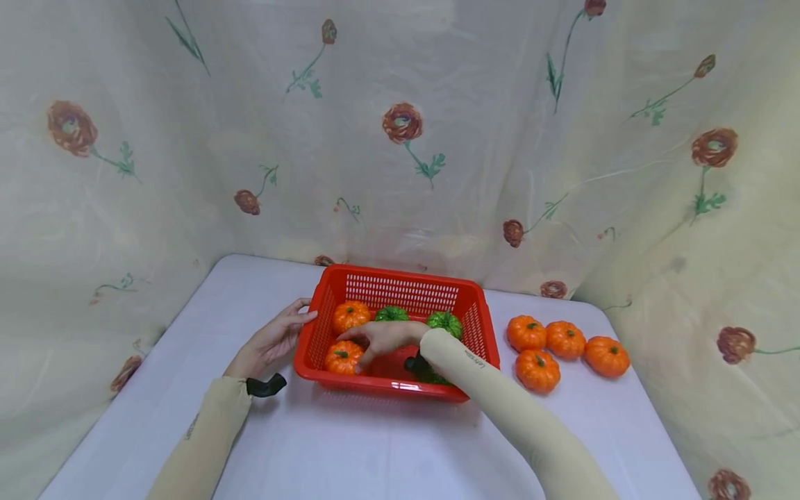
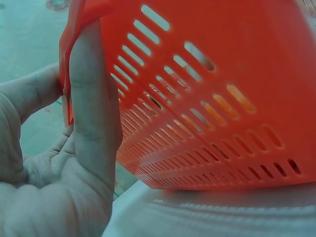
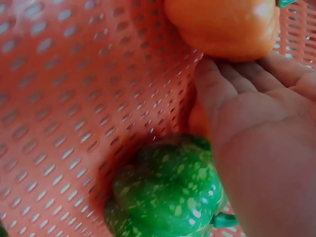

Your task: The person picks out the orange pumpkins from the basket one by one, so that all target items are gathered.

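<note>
Head view shows us the near orange pumpkin (image 1: 338,357) in the left near corner of the red basket (image 1: 375,381). It lies just under the right hand (image 1: 384,336), whose fingers and thumb bend round it, maybe so it can't roll. We see another orange pumpkin (image 1: 351,317) just beyond it, and green pumpkins (image 1: 446,322) to the right. The left hand (image 1: 275,340) pinches the basket's left edge, we think to stop it sliding. Four more orange pumpkins (image 1: 537,371) sit on the desk (image 1: 312,444), right of the basket.
</note>
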Demonstrator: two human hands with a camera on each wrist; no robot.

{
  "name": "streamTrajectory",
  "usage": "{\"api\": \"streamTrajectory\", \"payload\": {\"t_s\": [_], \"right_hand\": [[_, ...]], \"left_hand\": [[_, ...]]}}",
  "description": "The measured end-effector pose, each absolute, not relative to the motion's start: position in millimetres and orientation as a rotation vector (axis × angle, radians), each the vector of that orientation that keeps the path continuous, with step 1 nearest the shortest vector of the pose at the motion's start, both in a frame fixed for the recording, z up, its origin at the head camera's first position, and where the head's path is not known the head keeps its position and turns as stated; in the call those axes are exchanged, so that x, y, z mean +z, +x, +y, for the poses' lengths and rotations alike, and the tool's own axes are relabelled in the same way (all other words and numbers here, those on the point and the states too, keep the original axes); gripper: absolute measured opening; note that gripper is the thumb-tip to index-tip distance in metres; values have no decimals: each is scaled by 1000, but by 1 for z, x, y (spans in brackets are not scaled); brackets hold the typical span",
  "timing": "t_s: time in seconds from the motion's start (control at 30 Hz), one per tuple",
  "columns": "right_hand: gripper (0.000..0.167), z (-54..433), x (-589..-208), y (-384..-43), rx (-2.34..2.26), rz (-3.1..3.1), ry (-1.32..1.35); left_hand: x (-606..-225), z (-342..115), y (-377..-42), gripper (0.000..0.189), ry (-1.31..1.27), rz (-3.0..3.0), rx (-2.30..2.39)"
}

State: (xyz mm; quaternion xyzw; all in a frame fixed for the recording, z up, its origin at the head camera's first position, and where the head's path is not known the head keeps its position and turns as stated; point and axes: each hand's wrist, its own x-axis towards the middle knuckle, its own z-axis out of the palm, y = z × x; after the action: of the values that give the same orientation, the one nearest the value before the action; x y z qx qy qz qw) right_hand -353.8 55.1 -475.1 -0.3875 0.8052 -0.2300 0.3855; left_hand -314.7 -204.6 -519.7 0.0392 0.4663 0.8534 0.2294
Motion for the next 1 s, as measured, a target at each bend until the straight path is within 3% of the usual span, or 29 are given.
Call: {"api": "streamTrajectory", "payload": {"t_s": [0.33,0.7,1.0], "right_hand": [[77,61,-480,-350,-585,2091,-964],[76,72,-475,-345,-711,2147,-945],[84,86,-463,-344,-769,2203,-890]], "left_hand": [[-522,-204,-317,37,106,1308,2339],[-523,-203,-315,46,26,1362,2332],[-520,-202,-315,38,77,1319,2343]]}}
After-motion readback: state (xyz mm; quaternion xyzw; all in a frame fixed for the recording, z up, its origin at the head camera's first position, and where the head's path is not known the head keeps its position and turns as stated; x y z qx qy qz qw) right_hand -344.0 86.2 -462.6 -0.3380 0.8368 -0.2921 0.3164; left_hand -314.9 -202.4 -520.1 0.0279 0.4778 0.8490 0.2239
